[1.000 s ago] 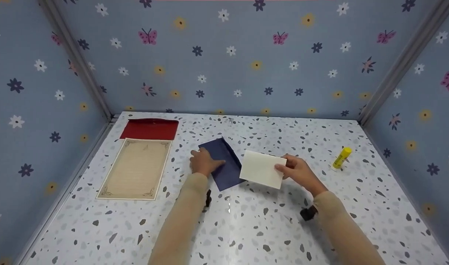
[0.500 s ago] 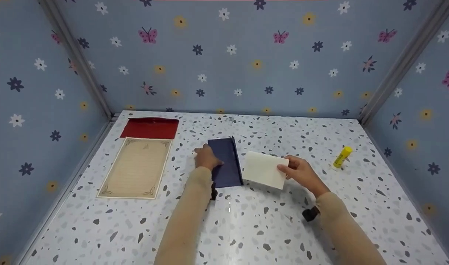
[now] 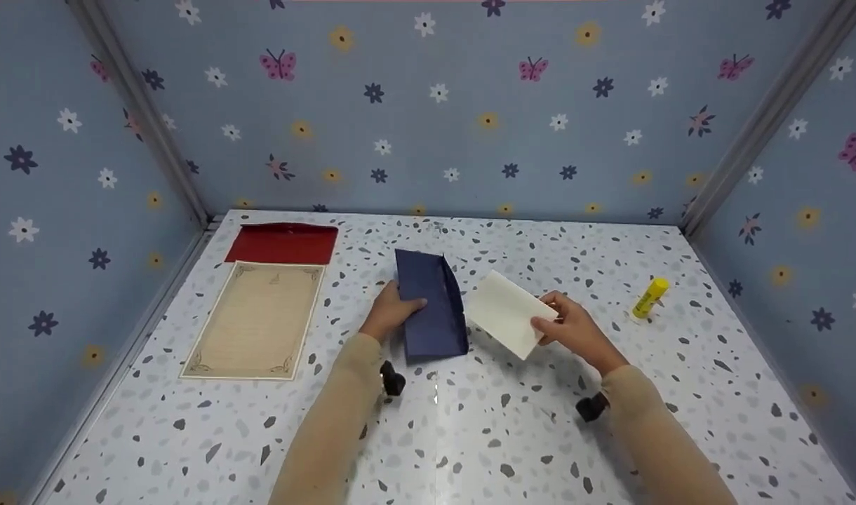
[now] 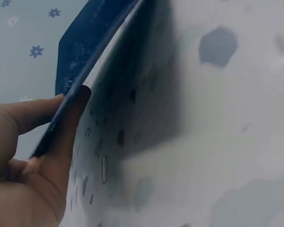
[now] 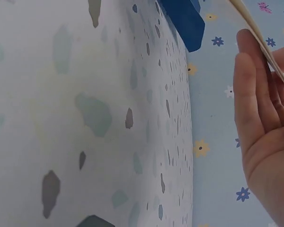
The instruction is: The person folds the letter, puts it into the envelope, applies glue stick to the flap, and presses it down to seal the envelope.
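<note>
Above the bench point(image 3: 484, 449), the left hand point(image 3: 389, 312) pinches the navy envelope point(image 3: 429, 333) by its left edge, seemingly leaving its right-side flap point(image 3: 454, 294) free; just right, the right hand point(image 3: 572, 328) pinches the cream paper point(image 3: 505, 312) by its right end, likely keeping the left unobstructed.

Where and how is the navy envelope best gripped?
Probably the long left edge of the navy envelope, coming from the left, thumb on top, fingers beneath. It's thin, its raised flap runs along the right side, and the left wrist view shows a gap between that edge and the tabletop. The left hand already pinches there.
</note>
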Tool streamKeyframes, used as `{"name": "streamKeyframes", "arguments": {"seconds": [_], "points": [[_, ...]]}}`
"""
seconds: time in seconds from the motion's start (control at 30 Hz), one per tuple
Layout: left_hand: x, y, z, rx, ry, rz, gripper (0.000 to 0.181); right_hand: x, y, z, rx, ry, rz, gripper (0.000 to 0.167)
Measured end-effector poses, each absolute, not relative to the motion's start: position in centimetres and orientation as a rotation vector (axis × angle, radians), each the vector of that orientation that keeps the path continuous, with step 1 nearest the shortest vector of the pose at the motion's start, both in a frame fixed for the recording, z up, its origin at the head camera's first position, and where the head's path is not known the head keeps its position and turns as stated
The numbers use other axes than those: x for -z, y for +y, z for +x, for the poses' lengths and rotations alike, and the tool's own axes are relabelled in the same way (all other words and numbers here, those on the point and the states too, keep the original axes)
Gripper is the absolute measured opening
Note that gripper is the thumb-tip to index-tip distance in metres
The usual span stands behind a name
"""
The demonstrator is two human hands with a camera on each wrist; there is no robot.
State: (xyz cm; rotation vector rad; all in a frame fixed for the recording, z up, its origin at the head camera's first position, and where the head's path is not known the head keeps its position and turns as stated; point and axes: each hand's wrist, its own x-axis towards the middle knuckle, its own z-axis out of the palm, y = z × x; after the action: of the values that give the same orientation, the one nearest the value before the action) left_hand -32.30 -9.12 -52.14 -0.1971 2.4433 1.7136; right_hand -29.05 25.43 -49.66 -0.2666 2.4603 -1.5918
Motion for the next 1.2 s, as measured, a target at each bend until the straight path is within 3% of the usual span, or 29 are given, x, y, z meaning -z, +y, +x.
{"name": "streamKeyframes", "arguments": {"seconds": [0.37, 0.67, 1.0, 1.2], "points": [[51.2, -8.6, -31.0, -2.019, 2.263, -0.104, 0.061, 49.3, 25.3, -29.1, 1.605, 2.399, -0.294, 0.055], [50.9, -7.6, -29.7, -2.159, 2.075, -0.061, 0.043, 48.7, 24.5, -28.6, 1.606, 2.38, -0.359, 0.05], [50.8, -5.2, -28.5, -2.137, 2.246, 0.021, 0.043, 47.6, 21.7, -27.8, 1.643, 2.373, -0.501, 0.045], [49.9, -4.7, -28.0, -2.149, 2.155, 0.074, 0.051, 47.4, 20.7, -28.0, 1.724, 2.421, -0.407, 0.044]]}}
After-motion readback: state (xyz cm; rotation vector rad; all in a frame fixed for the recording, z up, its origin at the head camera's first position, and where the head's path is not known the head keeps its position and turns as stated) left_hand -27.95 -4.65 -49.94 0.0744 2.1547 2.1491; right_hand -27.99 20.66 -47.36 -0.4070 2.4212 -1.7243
